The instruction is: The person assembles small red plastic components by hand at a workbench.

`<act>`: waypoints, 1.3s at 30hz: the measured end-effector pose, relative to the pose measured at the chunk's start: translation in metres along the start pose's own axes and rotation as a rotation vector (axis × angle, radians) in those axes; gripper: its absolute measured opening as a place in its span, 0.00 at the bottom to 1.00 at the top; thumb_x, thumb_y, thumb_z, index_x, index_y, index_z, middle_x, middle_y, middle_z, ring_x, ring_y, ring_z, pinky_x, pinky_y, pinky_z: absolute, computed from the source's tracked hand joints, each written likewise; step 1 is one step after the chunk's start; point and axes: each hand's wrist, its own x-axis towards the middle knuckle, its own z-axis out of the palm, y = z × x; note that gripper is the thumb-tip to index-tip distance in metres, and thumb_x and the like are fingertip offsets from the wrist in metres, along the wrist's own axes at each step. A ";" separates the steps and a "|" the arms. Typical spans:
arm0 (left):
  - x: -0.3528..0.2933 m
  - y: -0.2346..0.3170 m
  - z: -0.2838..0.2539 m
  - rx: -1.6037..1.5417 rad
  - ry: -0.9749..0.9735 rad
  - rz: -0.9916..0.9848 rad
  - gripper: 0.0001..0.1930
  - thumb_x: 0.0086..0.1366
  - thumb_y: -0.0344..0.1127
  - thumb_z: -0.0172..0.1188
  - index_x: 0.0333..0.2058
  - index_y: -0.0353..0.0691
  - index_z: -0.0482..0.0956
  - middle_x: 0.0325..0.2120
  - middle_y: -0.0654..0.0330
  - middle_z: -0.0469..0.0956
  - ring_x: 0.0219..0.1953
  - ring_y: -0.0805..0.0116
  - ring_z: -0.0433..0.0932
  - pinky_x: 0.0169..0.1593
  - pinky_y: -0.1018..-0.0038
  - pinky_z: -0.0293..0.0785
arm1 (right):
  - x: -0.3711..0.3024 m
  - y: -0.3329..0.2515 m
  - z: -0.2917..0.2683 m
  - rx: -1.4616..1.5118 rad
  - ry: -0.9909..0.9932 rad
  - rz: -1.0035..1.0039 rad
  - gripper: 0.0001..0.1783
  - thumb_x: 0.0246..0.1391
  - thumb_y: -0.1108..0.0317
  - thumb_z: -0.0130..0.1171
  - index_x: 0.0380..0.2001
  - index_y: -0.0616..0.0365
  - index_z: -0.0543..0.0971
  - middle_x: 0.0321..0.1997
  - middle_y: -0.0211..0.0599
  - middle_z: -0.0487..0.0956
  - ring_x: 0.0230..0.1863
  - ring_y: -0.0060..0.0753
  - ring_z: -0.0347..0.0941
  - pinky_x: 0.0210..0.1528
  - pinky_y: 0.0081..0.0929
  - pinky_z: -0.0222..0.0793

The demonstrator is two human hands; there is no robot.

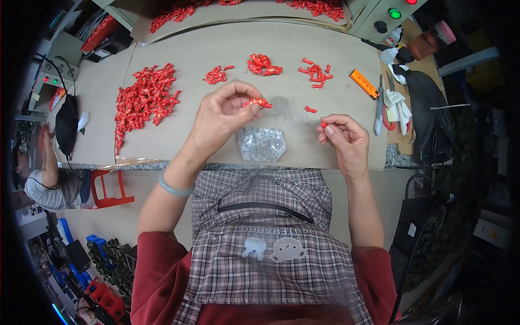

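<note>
My left hand (225,111) pinches a small shiny red figure-like part (258,103) with gold marks, held above the board. Lower and to the right, the thumb and fingers of my right hand (346,138) are closed on a tiny red piece (324,124). A single small red piece (310,109) lies on the board between the hands, nearer the right. Below my left hand, a small clear round dish (278,145) sits on a speckled grey patch (253,143). Beyond the hands lie a small red heap (216,75), a middle heap (262,65) and a scattered group (316,73).
A large pile of red parts (143,103) covers the left side. At right lie an orange box-like item (363,84), a utility knife (379,111) and crumpled tissue (398,108). More red parts (176,16) fill a rear shelf. Another person (51,184) sits far left.
</note>
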 end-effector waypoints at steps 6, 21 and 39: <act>-0.038 -0.002 0.013 -0.573 -0.022 -0.229 0.08 0.64 0.24 0.60 0.41 0.36 0.73 0.40 0.51 0.82 0.42 0.63 0.84 0.46 0.76 0.82 | -0.014 -0.008 0.016 -0.149 -0.031 -0.013 0.07 0.58 0.79 0.58 0.40 0.66 0.80 0.35 0.34 0.81 0.33 0.19 0.76 0.37 0.17 0.74; -0.070 -0.009 0.016 -0.609 0.066 -0.215 0.14 0.69 0.29 0.54 0.52 0.33 0.73 0.40 0.54 0.81 0.42 0.59 0.84 0.44 0.77 0.83 | -0.021 -0.017 0.045 -0.436 -0.099 0.019 0.06 0.54 0.82 0.60 0.36 0.65 0.81 0.35 0.33 0.81 0.34 0.20 0.78 0.38 0.18 0.76; -0.081 -0.022 0.013 -0.531 0.078 -0.212 0.13 0.68 0.29 0.57 0.50 0.35 0.73 0.42 0.53 0.81 0.43 0.60 0.84 0.44 0.75 0.81 | -0.014 -0.017 0.060 -0.937 -0.190 -0.300 0.08 0.48 0.83 0.62 0.33 0.62 0.81 0.33 0.36 0.79 0.28 0.27 0.79 0.29 0.22 0.77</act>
